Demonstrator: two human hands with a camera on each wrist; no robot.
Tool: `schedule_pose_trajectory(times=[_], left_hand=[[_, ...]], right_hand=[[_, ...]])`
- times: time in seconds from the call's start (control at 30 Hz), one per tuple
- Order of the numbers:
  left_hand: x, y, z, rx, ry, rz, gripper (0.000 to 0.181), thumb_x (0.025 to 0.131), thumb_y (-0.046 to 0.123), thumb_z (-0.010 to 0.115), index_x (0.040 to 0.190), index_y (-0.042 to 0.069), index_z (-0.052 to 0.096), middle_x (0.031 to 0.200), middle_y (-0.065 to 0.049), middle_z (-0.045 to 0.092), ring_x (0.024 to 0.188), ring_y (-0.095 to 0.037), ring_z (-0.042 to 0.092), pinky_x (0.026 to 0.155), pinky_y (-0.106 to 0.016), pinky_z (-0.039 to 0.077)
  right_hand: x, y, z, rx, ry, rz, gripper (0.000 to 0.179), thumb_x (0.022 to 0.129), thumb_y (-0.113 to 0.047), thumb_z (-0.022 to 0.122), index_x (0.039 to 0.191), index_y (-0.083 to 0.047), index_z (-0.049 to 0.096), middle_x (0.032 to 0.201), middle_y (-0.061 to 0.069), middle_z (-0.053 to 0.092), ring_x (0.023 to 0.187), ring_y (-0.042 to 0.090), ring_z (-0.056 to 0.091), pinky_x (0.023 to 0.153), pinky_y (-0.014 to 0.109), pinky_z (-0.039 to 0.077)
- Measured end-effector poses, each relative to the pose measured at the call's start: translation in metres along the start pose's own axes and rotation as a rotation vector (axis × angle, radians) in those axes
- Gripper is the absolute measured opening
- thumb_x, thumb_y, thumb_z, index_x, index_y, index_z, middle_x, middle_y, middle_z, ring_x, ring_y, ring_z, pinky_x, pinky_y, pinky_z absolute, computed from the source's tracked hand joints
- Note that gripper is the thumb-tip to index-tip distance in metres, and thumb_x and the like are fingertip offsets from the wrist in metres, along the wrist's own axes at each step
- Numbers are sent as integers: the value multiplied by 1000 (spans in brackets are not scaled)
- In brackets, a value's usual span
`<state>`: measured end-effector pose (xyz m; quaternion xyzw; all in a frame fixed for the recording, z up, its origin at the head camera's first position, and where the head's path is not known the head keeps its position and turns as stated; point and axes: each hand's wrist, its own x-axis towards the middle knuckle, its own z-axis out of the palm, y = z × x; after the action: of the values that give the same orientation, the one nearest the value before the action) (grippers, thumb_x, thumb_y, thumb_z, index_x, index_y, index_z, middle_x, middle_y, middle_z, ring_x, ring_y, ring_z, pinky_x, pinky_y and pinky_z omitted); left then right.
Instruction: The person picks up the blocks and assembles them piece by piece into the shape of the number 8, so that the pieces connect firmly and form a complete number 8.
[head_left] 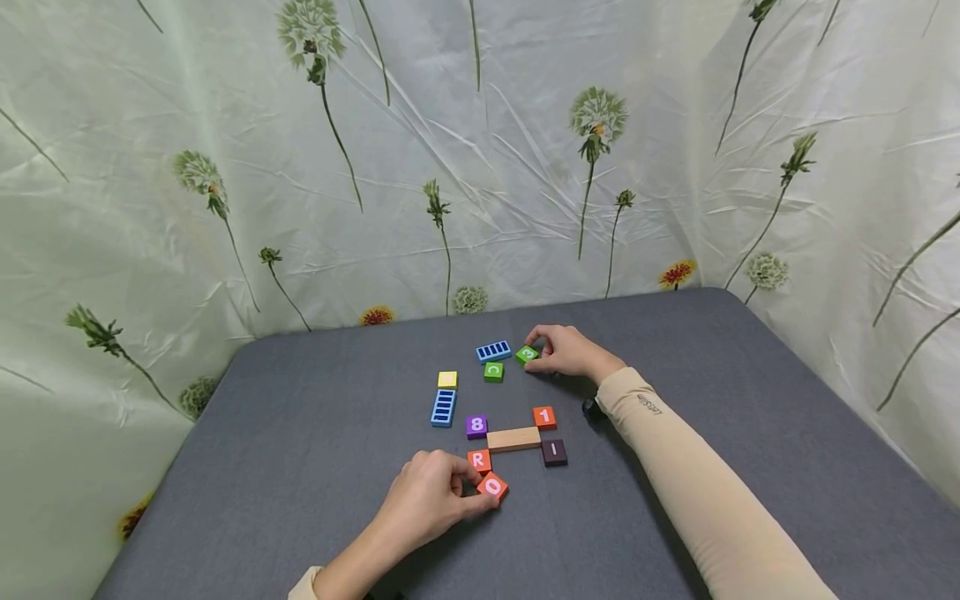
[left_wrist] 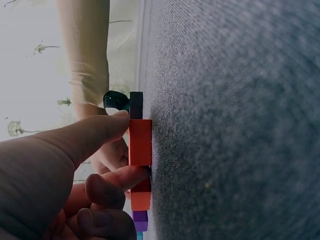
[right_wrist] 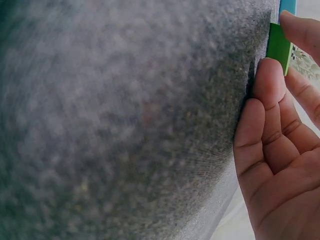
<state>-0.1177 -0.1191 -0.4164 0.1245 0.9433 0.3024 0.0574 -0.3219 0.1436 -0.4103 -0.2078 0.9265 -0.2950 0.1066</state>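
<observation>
Between the thumb and a finger of my left hand point(head_left: 429, 493) is an orange-red block point(head_left: 492, 487) marked with a white 0 or O. It lies on the cloth, near the orange R block point(head_left: 477, 460); the left wrist view shows its plain red side point(left_wrist: 140, 142). Farther off, my right hand point(head_left: 572, 353) pinches a green block point(head_left: 527, 355) whose white mark I cannot read for certain. That block shows edge-on in the right wrist view, a green piece point(right_wrist: 279, 49) between thumb and fingers. Left of it sits another green block point(head_left: 493, 372), marked C.
A plain wooden bar point(head_left: 513, 439) lies between a purple 8 block point(head_left: 476, 426), an orange 1 block point(head_left: 544, 417) and a dark block point(head_left: 554, 452). Two blue slotted pieces point(head_left: 493, 352) and a yellow block point(head_left: 447, 380) lie farther back. Grey cloth point(head_left: 300, 467) covers the table.
</observation>
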Motion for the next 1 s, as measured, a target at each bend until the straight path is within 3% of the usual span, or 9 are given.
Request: schedule_pose_trajectory(times=[0.47,1.0], left_hand=[[-1,3,1,38,39,16,27,75,44,97,85,25,80,56,15,46,55,-3,42,51,-24,31],[-1,2,2,36,26,11,25,76,42,96,84,24,80,56,14,44,53,-3,40,50,-24,28]], right_hand=[[-1,-4,0,-31,-7,-8,43,97,-28,81,130,-4,66,79,3,66,63,12,56,61,26,45],[-9,-2,-4,-32,3,-59,40,96,-26,82,126,-3,68,79,0,62,65,9,54,63,26,43]])
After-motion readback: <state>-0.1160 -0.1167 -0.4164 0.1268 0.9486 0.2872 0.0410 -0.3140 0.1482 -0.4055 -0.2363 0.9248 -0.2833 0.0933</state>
